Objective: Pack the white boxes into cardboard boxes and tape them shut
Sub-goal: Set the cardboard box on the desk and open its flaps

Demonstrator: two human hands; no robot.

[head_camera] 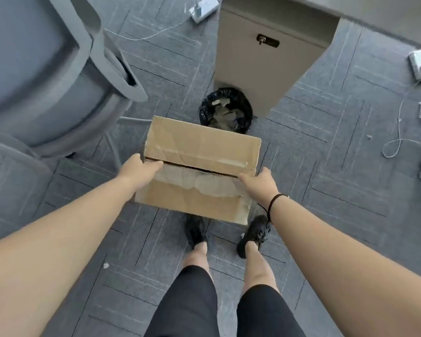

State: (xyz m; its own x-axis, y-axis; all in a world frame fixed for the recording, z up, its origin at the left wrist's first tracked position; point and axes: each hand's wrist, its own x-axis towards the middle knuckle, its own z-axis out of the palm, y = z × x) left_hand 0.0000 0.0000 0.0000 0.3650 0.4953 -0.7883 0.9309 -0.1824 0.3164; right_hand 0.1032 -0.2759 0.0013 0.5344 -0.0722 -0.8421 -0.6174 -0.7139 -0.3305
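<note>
A brown cardboard box with both top flaps folded down hangs in front of me above the carpet, with a narrow dark seam between the flaps and torn old tape along it. My left hand grips its left side, thumb lying on top by the seam. At the box's right side my right hand holds on, fingers over the top edge. What is inside the box is hidden. No white boxes show.
A black-lined waste bin stands just beyond the box, beside a grey desk cabinet. A grey office chair fills the left. Power strips and white cables lie on the carpet. My feet are under the box.
</note>
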